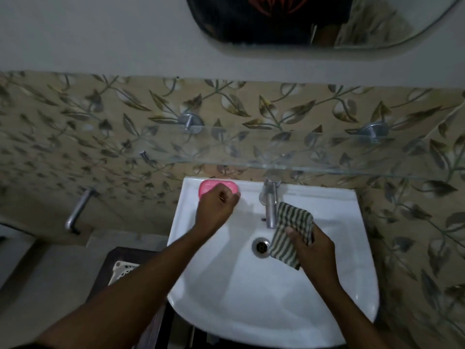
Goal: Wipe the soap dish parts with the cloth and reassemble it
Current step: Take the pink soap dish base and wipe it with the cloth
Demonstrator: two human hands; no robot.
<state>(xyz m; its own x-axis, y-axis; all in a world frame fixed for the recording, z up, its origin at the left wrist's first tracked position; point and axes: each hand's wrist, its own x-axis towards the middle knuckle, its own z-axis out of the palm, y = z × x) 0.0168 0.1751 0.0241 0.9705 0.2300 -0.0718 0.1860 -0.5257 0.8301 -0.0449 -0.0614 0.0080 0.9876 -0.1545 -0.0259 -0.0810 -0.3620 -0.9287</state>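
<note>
Far left: chrome wall spout sticking out of the leaf-pattern tiles. Below it, a dark stand with a white perforated piece on top, just beside the sink's left edge.

Pink soap dish sits on the white sink at its back left corner, against the wall. It looks like one piece; the parts can't be separated visually.

Left hand is over the dish's near right edge and covers that part. Fingers are curled in, knuckles up. Can't tell if they actually clamp the dish or just rest on it.

Chrome tap at the middle of the back edge, spout pointing into the basin. Drain just in front of it.

Green-and-white striped cloth hangs above the basin, right of the drain, its top corner overlapping the tap spout in view. Right hand holds it: thumb pressed on the front face, fingers wrapped behind, so it's pinched.

Glass shelf runs above the back edge on two chrome brackets. Mirror top right.
</note>
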